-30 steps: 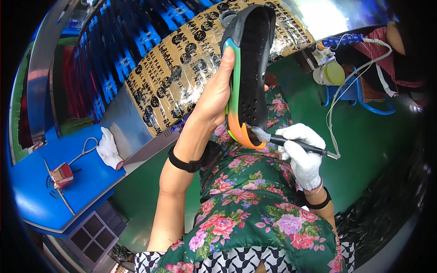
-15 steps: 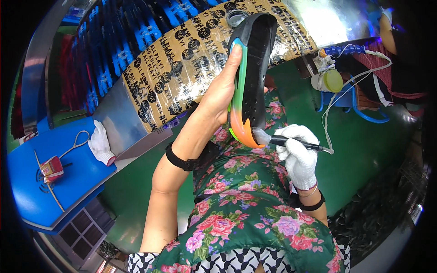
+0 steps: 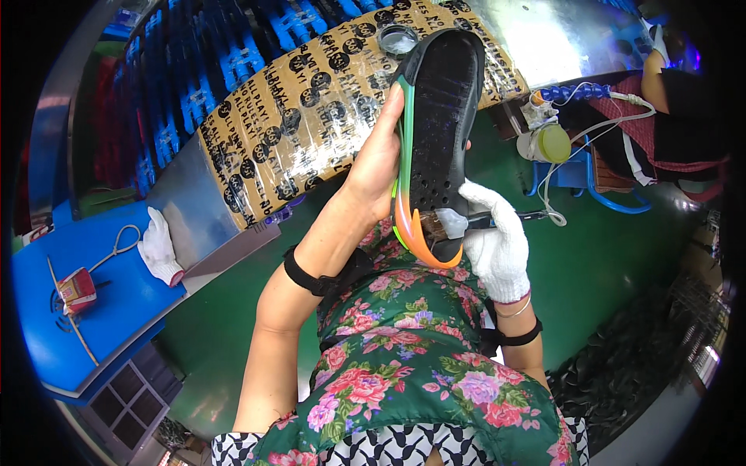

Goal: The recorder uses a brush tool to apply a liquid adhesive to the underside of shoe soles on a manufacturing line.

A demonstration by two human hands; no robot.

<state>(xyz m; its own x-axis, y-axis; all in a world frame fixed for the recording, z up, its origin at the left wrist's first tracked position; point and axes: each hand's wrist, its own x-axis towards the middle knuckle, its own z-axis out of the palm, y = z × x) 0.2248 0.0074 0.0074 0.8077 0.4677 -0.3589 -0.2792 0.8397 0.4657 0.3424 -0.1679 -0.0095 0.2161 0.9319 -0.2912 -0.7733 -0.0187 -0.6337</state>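
Note:
My bare left hand grips a black shoe, its flat black underside with small holes facing up. A glossy rim runs along the shoe's left side and round the near end, fading from green to orange. The left thumb lies along the green part; most of the other fingers are hidden behind the shoe. In a white knit glove, my right hand is closed round a black-handled brush with a thin hose at its rear. The brush's pale, translucent head touches the black surface near the orange end.
Beyond the shoe, a cardboard-covered ledge carries a small round dish. A white glove and a red box lie on a blue stool at left. A yellow-green-lidded container and another person's arm are at right.
The shoe has turned to show more of its black underside. My right hand has moved up and left, bringing the brush from the orange rim onto the black surface.

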